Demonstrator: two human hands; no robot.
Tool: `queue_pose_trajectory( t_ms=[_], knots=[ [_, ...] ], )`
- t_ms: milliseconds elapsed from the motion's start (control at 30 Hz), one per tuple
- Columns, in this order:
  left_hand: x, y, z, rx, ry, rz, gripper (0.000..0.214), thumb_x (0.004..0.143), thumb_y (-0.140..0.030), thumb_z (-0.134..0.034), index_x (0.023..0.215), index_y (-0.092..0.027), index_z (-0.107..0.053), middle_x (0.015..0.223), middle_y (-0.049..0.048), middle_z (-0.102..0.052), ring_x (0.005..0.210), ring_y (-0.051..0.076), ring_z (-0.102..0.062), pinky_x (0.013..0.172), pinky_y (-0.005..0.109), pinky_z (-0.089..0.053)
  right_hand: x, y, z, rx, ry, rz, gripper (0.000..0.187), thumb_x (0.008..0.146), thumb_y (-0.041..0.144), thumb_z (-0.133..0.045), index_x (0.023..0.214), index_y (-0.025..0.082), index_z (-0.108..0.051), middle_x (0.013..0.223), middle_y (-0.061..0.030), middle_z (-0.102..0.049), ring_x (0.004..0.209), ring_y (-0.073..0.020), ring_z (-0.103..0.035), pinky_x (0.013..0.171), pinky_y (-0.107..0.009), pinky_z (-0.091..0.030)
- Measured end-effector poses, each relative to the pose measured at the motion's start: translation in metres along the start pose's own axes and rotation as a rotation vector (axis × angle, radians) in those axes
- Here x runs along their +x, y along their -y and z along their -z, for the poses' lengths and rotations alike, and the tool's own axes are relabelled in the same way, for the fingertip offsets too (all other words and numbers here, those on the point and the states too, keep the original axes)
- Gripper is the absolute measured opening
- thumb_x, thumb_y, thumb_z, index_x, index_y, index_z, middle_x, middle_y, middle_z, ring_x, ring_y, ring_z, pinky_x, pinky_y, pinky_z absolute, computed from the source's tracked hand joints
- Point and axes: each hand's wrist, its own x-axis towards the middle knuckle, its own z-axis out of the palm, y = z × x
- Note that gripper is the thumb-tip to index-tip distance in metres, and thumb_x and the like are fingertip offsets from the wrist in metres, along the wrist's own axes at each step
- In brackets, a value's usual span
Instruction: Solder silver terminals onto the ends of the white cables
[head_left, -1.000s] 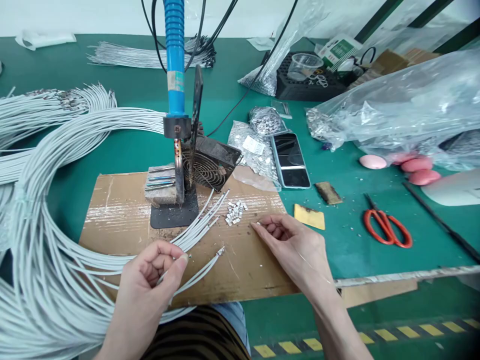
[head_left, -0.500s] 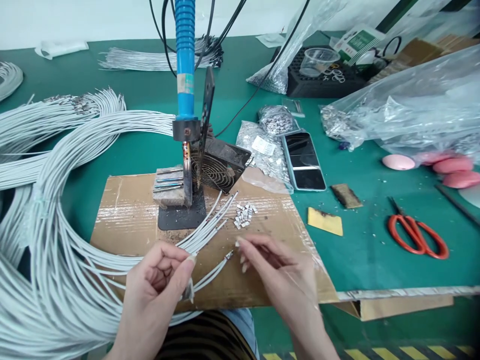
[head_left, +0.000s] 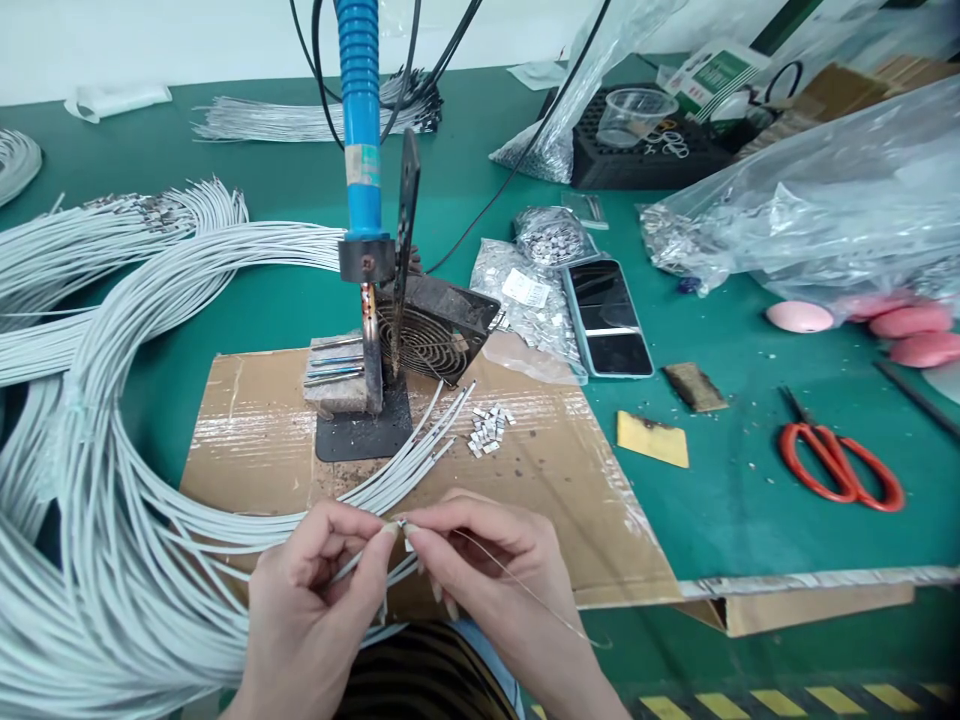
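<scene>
My left hand (head_left: pixel 319 600) is closed, thumb and forefinger pinching the end of a white cable (head_left: pixel 348 569). My right hand (head_left: pixel 499 570) meets it fingertip to fingertip, pinching a small metal terminal (head_left: pixel 408 545) that shows only in part against the cable end. A thin, bare-looking wire (head_left: pixel 517 578) trails from the right fingers across the back of that hand. Behind the hands, a bundle of white cables (head_left: pixel 397 475) lies with its ends on the cardboard (head_left: pixel 555 500). Beside those ends sits a small pile of metal terminals (head_left: pixel 489 430).
A soldering iron (head_left: pixel 361 130) with a blue handle stands upright over a dark base plate (head_left: pixel 364 435), next to a small fan (head_left: pixel 435 325). Coiled cables (head_left: pixel 90 480) fill the left side. To the right lie a phone (head_left: pixel 609 320), a yellow sponge (head_left: pixel 651 440) and red-handled scissors (head_left: pixel 832 460).
My right hand has moved left and nearer to me, from beside the loose cable ends to my left fingertips. Both hands' fingertips now meet at the cable end.
</scene>
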Motion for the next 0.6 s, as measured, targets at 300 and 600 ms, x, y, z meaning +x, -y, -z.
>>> queue_pose_trajectory(
  t_ms=[300,600],
  knots=[
    [-0.008,0.01,-0.003,0.223,-0.055,-0.229,0.012,0.083,-0.026,-0.075,0.071,-0.025,-0.072,0.051,-0.0046,-0.069,0.042,0.012,-0.056,0.05,0.023,-0.041,-0.011,-0.024,-0.007,-0.001,-0.14,0.027,0.015,0.083,0.03,-0.08,0.072,0.02,-0.082,0.057,0.0012,-0.063,0.041,-0.007,-0.046,0.035,-0.018,-0.034],
    [-0.003,0.012,-0.006,-0.116,0.177,0.115,0.047,0.089,-0.063,-0.073,0.073,-0.019,-0.064,0.05,-0.0046,-0.053,0.047,0.009,-0.038,0.047,0.02,-0.029,-0.019,-0.039,-0.027,-0.189,-0.378,0.375,0.012,0.086,0.015,-0.076,0.082,0.022,-0.085,0.057,0.0002,-0.066,0.046,-0.0116,-0.054,0.043,-0.022,-0.044]
  ],
)
